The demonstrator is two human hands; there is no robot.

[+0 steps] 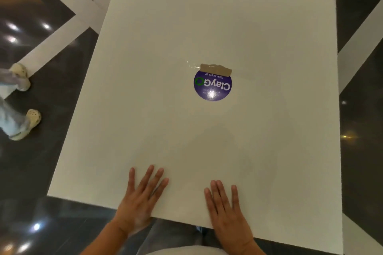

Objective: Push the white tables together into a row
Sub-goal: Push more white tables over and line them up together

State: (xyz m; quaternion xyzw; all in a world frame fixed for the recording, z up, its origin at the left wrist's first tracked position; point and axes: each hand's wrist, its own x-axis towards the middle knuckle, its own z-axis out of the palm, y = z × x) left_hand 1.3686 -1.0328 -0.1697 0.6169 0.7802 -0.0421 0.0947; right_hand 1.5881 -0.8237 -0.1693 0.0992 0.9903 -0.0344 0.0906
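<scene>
Head view: at far left, another person's feet in pale clogs (24, 122) stand on the dark glossy floor (51, 161), apart from the white table (186, 27). The square table fills the frame, slightly rotated; its round purple sticker (212, 86) reads upside down. Left hand (143, 196) and right hand (226, 211) lie flat, fingers spread, on the near edge, gripping nothing.

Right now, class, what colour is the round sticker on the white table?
Purple, with white lettering and a green ring: the round sticker, clearest in the head view.
</scene>
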